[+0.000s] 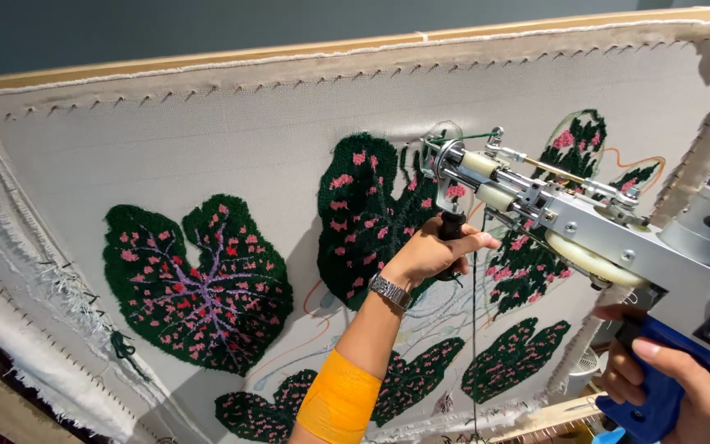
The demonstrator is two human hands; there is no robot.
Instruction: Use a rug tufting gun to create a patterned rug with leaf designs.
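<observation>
- Head view: left hand [433,251] grips the front handle [452,226] of a tufting gun [585,222], fingers wrapped; right hand [684,386] clasps its blue grip [659,386].
- Gun tip presses the stretched cloth [207,140]; several green-pink leaves [199,279] look finished, sketched outlines remain unfilled.

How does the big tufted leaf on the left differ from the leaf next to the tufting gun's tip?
The left leaf is heart-shaped, fully filled, and has purple veins; the middle leaf is taller, has no purple showing, and meets bare sketched cloth at its lower right. The left leaf lies in plain sight; the left hand and the tufting gun overlap the middle one. Both are dark green with pink flecks.
</observation>
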